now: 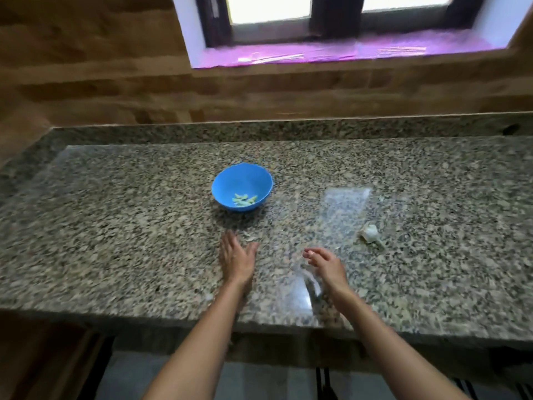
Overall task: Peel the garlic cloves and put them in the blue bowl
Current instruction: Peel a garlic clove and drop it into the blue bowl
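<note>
- Several peeled garlic cloves (244, 200) lie in a small heap at the bottom of the blue bowl (223, 183); motion blur keeps them from being counted.
- The bowl stands upright on the speckled granite counter (115, 226), toward its middle.
- Just in front of the bowl, a few pale scraps that look like garlic skin (250, 236) lie on the stone, too smeared to say for sure.
- The left hand (237, 256) lies palm down beside those scraps, fingers straight and together, holding nothing; whether it presses the counter or floats just above it cannot be told.
- The right hand (326, 262) is turned on its edge with the fingers loosely bent; the fingertips blur together, so whether anything is pinched between them cannot be told.
- A whitish lump (370, 233), perhaps unpeeled garlic or husk, sits to the right, well apart from the bowl.
- A window sill (317, 53) glows purple above the wall; the window is cut off by the top edge.
- Both forearms enter from the bottom edge.
</note>
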`<state>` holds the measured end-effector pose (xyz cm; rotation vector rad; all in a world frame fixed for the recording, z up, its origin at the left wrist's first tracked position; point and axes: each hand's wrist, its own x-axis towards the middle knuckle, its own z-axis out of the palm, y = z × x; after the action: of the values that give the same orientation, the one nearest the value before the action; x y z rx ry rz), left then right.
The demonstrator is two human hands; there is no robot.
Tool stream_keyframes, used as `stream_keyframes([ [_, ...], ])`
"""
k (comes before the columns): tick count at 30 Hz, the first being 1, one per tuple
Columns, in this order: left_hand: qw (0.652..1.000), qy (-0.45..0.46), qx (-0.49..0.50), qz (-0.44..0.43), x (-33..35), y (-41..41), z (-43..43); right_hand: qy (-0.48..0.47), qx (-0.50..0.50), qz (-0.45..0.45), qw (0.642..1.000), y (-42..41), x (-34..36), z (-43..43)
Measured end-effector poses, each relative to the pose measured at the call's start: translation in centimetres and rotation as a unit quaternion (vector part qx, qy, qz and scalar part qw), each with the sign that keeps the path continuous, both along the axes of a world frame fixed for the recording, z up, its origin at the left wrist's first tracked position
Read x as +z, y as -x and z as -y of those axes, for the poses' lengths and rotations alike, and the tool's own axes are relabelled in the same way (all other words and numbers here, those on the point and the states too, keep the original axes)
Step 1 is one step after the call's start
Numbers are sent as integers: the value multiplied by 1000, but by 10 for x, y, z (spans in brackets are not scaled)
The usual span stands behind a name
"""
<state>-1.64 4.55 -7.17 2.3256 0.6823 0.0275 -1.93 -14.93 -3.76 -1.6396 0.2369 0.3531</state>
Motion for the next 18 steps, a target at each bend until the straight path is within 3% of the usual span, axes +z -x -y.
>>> stream_keyframes([
  [6,986,-94,-138,26,-12,-33,7,-34,7,-37,999,-45,-15,3],
  [14,954,-198,-216,56,9,6,-5,-146,-46,-118,981,-59,-4,-19],
  [18,932,-254,-258,19,18,-10,-14,-170,-48,-126,976,-60,-1,-30],
])
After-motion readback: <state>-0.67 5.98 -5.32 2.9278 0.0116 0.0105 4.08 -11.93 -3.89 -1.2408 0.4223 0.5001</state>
